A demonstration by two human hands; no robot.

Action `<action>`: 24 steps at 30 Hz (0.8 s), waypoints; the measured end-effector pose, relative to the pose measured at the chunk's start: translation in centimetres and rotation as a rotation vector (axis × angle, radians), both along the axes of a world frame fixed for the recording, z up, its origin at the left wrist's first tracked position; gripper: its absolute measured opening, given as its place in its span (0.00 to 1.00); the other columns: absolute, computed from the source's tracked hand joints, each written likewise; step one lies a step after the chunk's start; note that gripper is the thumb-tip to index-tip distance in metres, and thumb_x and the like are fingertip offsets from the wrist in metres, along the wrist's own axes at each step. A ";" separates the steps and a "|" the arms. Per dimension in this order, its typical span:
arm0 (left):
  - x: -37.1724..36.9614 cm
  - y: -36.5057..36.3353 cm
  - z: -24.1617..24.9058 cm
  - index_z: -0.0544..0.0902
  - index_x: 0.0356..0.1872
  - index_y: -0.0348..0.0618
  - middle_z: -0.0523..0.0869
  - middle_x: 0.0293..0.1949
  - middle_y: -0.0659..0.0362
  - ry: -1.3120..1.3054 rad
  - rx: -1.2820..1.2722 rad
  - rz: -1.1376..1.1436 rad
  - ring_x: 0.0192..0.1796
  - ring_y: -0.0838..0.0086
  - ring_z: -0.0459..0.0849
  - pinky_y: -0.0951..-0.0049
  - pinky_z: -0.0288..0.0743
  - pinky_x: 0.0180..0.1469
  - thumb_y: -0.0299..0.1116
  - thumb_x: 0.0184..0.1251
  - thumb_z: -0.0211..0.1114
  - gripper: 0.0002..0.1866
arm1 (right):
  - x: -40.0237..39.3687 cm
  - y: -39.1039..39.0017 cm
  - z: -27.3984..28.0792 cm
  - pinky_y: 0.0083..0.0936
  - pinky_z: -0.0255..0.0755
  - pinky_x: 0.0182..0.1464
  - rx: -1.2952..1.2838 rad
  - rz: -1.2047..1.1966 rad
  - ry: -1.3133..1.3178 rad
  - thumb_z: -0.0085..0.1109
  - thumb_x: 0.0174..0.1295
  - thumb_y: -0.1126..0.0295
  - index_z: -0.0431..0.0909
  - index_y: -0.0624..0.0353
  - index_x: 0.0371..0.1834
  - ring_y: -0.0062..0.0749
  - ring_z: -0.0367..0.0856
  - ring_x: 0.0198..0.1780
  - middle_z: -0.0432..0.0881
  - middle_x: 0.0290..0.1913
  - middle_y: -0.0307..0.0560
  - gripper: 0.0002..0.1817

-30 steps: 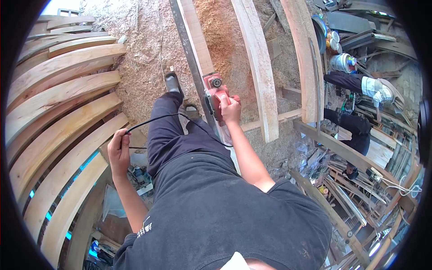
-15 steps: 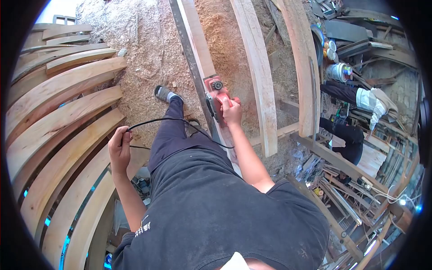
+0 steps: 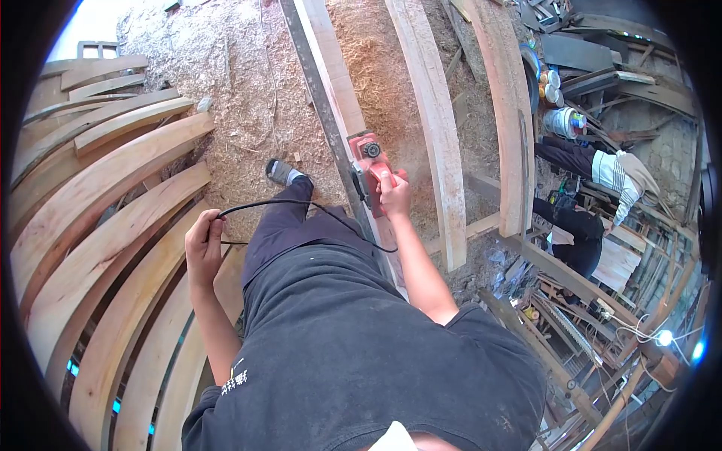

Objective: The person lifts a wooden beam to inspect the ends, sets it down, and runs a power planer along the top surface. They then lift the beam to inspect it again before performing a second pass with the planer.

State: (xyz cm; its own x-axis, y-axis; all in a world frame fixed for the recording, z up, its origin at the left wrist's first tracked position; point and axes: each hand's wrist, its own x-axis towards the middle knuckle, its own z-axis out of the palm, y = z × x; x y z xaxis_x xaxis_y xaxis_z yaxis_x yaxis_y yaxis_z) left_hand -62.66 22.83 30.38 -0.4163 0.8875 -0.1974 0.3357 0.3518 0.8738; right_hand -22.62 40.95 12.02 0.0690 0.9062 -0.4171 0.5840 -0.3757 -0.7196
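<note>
Currently the right hand (image 3: 394, 197) is clamped on the handle of a red electric planer (image 3: 371, 167), which sits on the narrow edge of a long curved plank (image 3: 331, 83); the left hand (image 3: 203, 248) is closed around the black power cord (image 3: 282, 203), holding it clear of the leg. Judging by position, the planer is part-way up the plank, with a long stretch of edge ahead of it yet to be passed over; the part behind is hidden by the arm and body. Sawdust (image 3: 226, 83) covers the floor, stacked curved boards (image 3: 113, 188) lie to the left, and another person (image 3: 594, 173) is off to the right.
</note>
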 end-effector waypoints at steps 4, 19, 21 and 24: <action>-2.4 1.8 0.0 0.81 0.48 0.31 0.86 0.37 0.54 0.009 -0.010 -0.035 0.38 0.71 0.83 0.72 0.76 0.44 0.25 0.82 0.61 0.06 | -2.0 2.7 -0.6 0.32 0.75 0.31 -0.031 0.006 -0.020 0.57 0.74 0.48 0.87 0.57 0.24 0.29 0.83 0.23 0.85 0.20 0.41 0.27; -7.2 2.6 0.4 0.81 0.49 0.34 0.84 0.38 0.59 -0.020 -0.003 0.076 0.37 0.77 0.79 0.76 0.73 0.41 0.27 0.84 0.59 0.06 | -11.0 12.3 -0.1 0.28 0.72 0.23 0.026 0.011 0.028 0.57 0.72 0.49 0.84 0.59 0.20 0.25 0.79 0.16 0.82 0.17 0.40 0.28; -8.0 3.3 0.3 0.81 0.49 0.34 0.85 0.38 0.59 -0.002 0.020 0.079 0.37 0.77 0.79 0.76 0.73 0.42 0.27 0.84 0.59 0.06 | -12.4 14.0 -0.4 0.28 0.71 0.21 0.016 0.010 0.039 0.57 0.71 0.49 0.83 0.60 0.20 0.25 0.78 0.14 0.82 0.17 0.41 0.28; -9.0 4.3 0.4 0.81 0.49 0.34 0.85 0.38 0.58 0.019 0.045 0.096 0.38 0.75 0.80 0.75 0.74 0.43 0.27 0.84 0.59 0.06 | -13.8 15.2 -0.2 0.27 0.71 0.21 -0.013 -0.008 0.048 0.57 0.71 0.50 0.83 0.59 0.20 0.24 0.78 0.14 0.82 0.17 0.40 0.27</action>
